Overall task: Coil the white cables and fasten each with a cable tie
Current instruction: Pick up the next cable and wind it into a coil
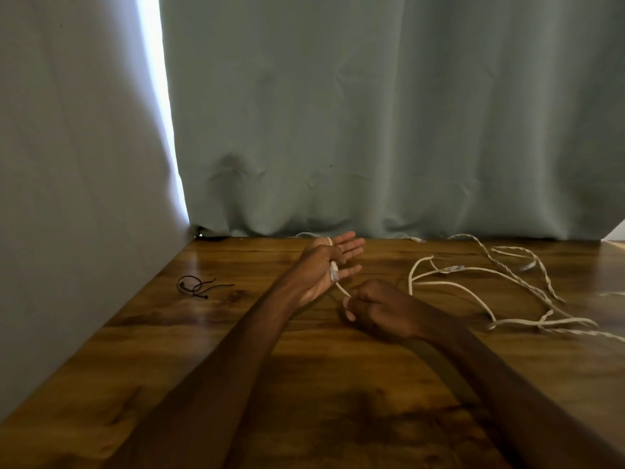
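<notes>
Since only a single turn of the cable [342, 290] shows round the left hand [323, 267], the coiling looks barely begun. No finished, tied coil is in view. The cable's plug [334, 273] lies on the left palm beside the thumb. One white strand runs over the far edge of that hand, and another leads from the plug down to the right hand [375, 306].

Most of the work is left, by my reading. This cable has to be wound in full and tied, and then the others.

The left hand is held palm up above the table, its fingers straight and spread a little toward the far right. It serves as a form for the loops rather than gripping. I cannot tell whether the thumb presses on the plug.

The right hand is curled, knuckles up, just near of the left, and pinches the cable between thumb and fingertips.

The loose cables [473, 286] sprawl tangled on the table [304, 384] at the right, some of them twisted strands. Black ties [194, 286] lie untouched at the left, well apart from both hands. A grey-green curtain [372, 113] hangs at the far edge.
</notes>
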{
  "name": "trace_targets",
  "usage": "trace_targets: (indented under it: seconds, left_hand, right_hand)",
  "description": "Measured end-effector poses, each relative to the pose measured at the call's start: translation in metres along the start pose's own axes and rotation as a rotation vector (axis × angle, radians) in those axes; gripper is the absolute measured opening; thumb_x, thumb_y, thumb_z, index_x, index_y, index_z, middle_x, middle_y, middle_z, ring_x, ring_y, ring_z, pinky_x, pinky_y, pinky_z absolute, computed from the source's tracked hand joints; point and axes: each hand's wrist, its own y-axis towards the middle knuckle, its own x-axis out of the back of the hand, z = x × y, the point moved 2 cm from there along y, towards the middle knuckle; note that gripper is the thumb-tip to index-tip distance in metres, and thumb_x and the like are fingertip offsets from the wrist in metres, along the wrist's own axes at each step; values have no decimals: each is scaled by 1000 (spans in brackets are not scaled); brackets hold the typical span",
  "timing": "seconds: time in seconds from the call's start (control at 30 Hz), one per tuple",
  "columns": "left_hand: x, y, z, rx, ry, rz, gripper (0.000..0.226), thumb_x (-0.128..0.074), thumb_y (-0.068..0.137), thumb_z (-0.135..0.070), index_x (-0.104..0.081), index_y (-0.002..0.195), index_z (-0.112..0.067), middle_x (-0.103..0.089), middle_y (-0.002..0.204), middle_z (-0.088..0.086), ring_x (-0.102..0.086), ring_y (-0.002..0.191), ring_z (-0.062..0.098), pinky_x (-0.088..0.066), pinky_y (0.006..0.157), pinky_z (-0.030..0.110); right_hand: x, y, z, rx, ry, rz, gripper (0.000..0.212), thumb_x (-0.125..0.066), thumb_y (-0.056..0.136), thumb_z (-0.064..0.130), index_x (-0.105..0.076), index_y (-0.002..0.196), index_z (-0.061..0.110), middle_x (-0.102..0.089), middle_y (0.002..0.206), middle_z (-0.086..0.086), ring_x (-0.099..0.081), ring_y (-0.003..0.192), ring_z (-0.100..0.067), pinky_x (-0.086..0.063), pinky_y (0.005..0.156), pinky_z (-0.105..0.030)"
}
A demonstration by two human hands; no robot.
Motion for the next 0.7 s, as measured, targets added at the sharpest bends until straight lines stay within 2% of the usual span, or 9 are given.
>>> trace_targets:
  seconds: [0.07,0.17,0.27,0.33,0.43,0.5,0.57,0.63,0.7]
  left_hand:
    - [5,0,0,15,8,-14,61,-27,92,18,-38,150,2,-51,151,21,-48,142,31,-45,109,49]
    - [2,-3,4,39,151,-16,61,-28,90,20,-45,144,-2,-56,146,16,-53,138,27,-45,111,48]
    - [1,-1,13,74,294,-29,56,-30,88,21,-54,128,-11,-64,136,12,-61,128,23,-50,109,45]
    - [4,2,19,93,389,-38,50,-32,89,20,-56,119,-12,-70,123,11,-67,113,22,-54,100,41]
    - [5,0,22,66,517,-19,33,-45,88,9,-66,110,-4,-74,105,20,-70,93,32,-53,90,51]
    - [-3,-7,21,59,528,41,31,-43,93,5,-73,92,-6,-76,82,14,-68,65,25,-57,61,32]
    - [-12,-11,19,56,508,71,39,-35,95,4,-71,86,-9,-72,70,11,-52,42,12,-38,36,18]
    - [-19,-14,19,68,421,122,30,-34,96,3,-64,95,-3,-67,69,16,-38,33,7,-24,31,16]
    - [-28,-16,18,120,318,173,29,-32,102,-8,-60,98,1,-61,59,9,-31,29,4,-16,31,15]
  right_hand:
    - [3,-5,-1,-1,17,5,37,-49,103,27,-66,71,23,-61,60,7,-55,56,-5,-44,66,-33]
    - [8,-7,1,29,76,13,33,-53,95,23,-64,64,19,-55,53,6,-48,51,-7,-39,63,-32]
    - [16,-10,5,91,90,-39,31,-50,84,27,-61,57,16,-52,48,7,-45,46,-5,-37,59,-28]
    - [22,-13,7,183,152,-105,32,-49,83,29,-60,56,14,-49,46,7,-42,44,-4,-36,55,-23]
    - [31,-16,7,275,321,-214,28,-51,84,26,-60,60,16,-53,51,7,-45,47,-2,-35,54,-16]
    - [37,-17,5,294,444,-269,26,-50,88,14,-59,64,11,-57,55,8,-49,51,0,-37,54,-14]
    - [42,-18,2,295,519,-322,26,-49,92,10,-60,69,5,-57,58,7,-50,53,0,-39,55,-13]
    - [46,-17,-4,287,499,-409,28,-49,98,7,-62,74,1,-59,60,9,-52,55,0,-40,57,-12]
    - [49,-16,-15,272,403,-541,26,-51,101,8,-66,80,4,-61,62,10,-55,57,-3,-43,58,-20]
